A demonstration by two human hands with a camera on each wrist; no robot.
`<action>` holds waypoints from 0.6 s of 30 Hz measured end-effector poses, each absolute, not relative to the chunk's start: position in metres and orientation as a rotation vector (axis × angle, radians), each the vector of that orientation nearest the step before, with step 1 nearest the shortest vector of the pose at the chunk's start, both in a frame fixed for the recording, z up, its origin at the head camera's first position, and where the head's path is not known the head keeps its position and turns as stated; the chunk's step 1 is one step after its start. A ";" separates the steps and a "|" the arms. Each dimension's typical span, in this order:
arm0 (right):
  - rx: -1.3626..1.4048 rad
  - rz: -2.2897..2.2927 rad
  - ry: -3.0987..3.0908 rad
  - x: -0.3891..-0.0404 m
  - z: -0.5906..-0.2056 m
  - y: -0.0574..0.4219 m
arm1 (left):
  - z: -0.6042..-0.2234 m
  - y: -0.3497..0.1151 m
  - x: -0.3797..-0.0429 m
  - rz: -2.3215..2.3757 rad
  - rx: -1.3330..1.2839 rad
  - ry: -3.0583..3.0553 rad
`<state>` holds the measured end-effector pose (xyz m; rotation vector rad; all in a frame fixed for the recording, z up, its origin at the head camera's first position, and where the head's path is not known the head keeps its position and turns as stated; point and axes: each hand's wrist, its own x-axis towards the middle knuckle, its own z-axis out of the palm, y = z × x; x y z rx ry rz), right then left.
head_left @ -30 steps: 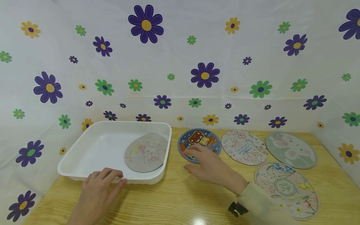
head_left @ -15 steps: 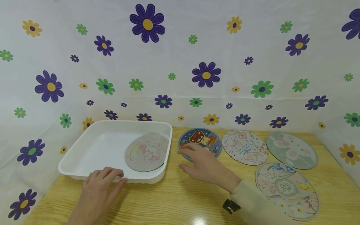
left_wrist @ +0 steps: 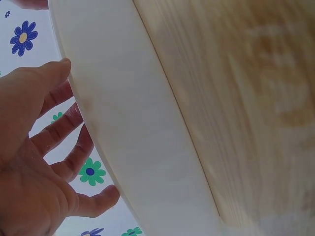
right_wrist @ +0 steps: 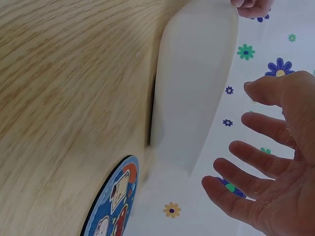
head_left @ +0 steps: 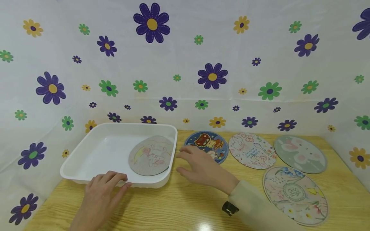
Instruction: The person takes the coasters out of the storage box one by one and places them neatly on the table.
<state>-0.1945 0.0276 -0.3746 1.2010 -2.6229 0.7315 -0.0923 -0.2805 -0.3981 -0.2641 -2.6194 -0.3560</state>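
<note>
My left hand (head_left: pixel 102 192) holds the front rim of a white plastic tray (head_left: pixel 86 176), with fingers over the edge and thumb outside it. In the left wrist view, the fingertips and thumb (left_wrist: pixel 60 68) meet along the tray's rim. Inside the tray, at its right, lies a pale round mat (head_left: pixel 150 157) with a pastel cartoon print. My right hand (head_left: pixel 202 168) holds nothing; its fingers are spread and relaxed beside the tray's right wall. It covers the near part of a blue round mat (head_left: pixel 215 144) with a brown bear print.
Right of the blue mat lie a pink floral round mat (head_left: pixel 251 150) and a grey-green rabbit mat (head_left: pixel 300 154). Closer to me is a larger flower-print mat (head_left: pixel 295 195). All rest on the wooden table (head_left: pixel 179 208), and a flowered white sheet (head_left: pixel 179 57) hangs behind.
My right hand has moved left from over the blue mat towards the tray's right side, showing more of that mat. The left hand stays at the tray rim.
</note>
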 end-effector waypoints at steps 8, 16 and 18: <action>1.247 0.698 -2.615 -0.197 -0.374 0.011 | -0.398 -0.281 -0.092 -0.356 -0.265 -2.619; 1.264 0.607 -2.646 -0.195 -0.370 -0.003 | -0.396 -0.280 -0.092 -0.347 -0.242 -2.650; 1.265 0.571 -2.652 -0.195 -0.368 -0.007 | -0.396 -0.280 -0.092 -0.347 -0.238 -2.660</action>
